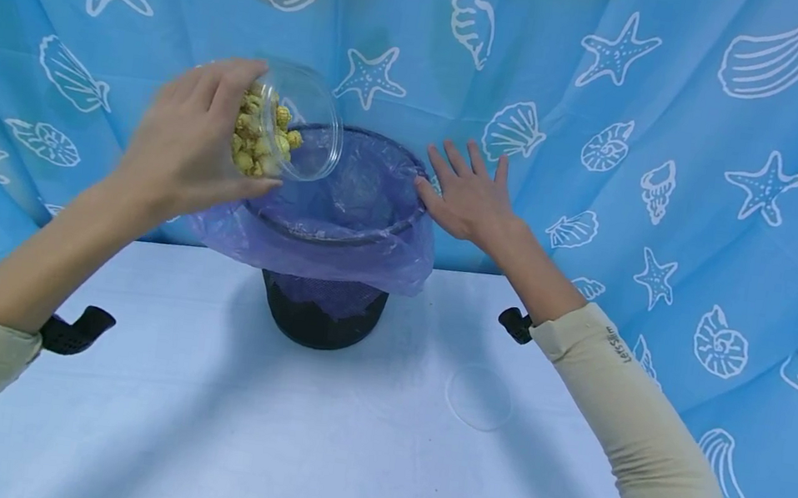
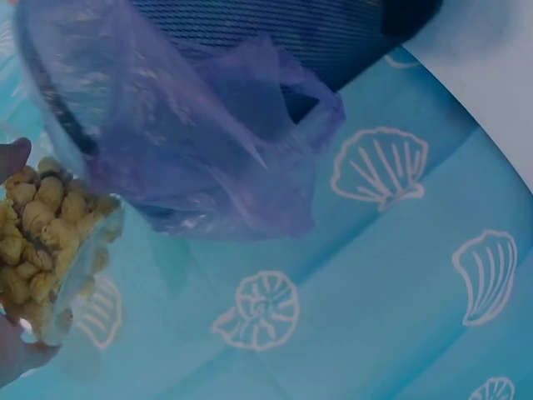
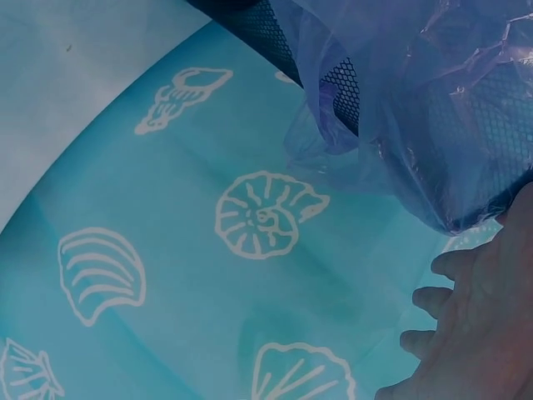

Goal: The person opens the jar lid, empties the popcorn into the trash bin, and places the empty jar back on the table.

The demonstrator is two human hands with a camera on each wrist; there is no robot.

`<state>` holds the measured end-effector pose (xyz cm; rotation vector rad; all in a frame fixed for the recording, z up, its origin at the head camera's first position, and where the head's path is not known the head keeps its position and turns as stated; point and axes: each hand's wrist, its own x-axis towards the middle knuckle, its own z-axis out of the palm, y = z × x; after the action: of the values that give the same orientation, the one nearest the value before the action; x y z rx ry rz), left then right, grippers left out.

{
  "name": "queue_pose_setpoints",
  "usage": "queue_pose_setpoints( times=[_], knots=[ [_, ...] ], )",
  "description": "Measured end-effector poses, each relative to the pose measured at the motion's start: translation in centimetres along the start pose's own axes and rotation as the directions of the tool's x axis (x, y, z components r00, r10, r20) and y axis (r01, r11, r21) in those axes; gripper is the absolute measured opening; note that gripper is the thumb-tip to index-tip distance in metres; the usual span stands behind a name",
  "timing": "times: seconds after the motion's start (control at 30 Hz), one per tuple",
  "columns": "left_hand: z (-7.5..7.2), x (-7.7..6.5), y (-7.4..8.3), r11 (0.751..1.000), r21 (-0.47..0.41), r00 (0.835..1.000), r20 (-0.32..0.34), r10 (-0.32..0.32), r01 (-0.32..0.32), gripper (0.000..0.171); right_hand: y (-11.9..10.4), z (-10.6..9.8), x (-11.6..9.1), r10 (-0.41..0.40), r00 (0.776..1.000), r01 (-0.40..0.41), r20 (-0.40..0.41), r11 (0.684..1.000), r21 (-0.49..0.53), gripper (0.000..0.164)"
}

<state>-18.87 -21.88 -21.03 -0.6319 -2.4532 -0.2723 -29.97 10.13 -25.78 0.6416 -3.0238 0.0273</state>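
Note:
My left hand grips a clear plastic jar on its side, its mouth facing right over the bin's left rim. Yellow popcorn fills the bottom end of the jar and spreads towards the mouth; the left wrist view also shows the popcorn between thumb and fingers. Below stands a black mesh bin, lined with a translucent purple bag folded out over its rim. My right hand is spread, fingers straight, its thumb right at the bin's right rim.
A thin clear round thing lies on the white table, right of the bin. Behind the bin hangs a blue curtain printed with white shells and starfish. Black wrist mounts stick out from both sleeves.

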Motion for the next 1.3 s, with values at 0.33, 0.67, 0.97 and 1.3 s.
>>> queue_pose_setpoints(
  times=[0.33, 0.67, 0.97, 1.3],
  knots=[
    [1.8, 1.8, -1.0, 0.985, 0.136, 0.994, 0.061, 0.094, -0.101, 0.113, 0.1, 0.3, -0.1, -0.003, 1.0, 0.003, 0.001, 1.0, 0.011, 0.067],
    [2.9, 3.6, -1.0, 0.965, 0.194, 0.981, 0.115, 0.156, -0.177, 0.103, 0.1, 0.1, 0.0, -0.008, 1.0, 0.008, -0.001, 1.0, 0.005, 0.066],
    [3.9, 4.2, -1.3, 0.953, 0.224, 0.973, 0.152, 0.172, -0.203, 0.116, 0.0, 0.1, 0.0, -0.011, 1.0, 0.011, -0.004, 1.0, 0.009, 0.066],
    [4.6, 4.6, -1.3, 0.942, 0.234, 0.965, 0.158, 0.207, -0.241, 0.114, 0.2, 0.1, 0.1, -0.005, 1.0, 0.005, -0.008, 1.0, 0.001, 0.066]
  ],
)
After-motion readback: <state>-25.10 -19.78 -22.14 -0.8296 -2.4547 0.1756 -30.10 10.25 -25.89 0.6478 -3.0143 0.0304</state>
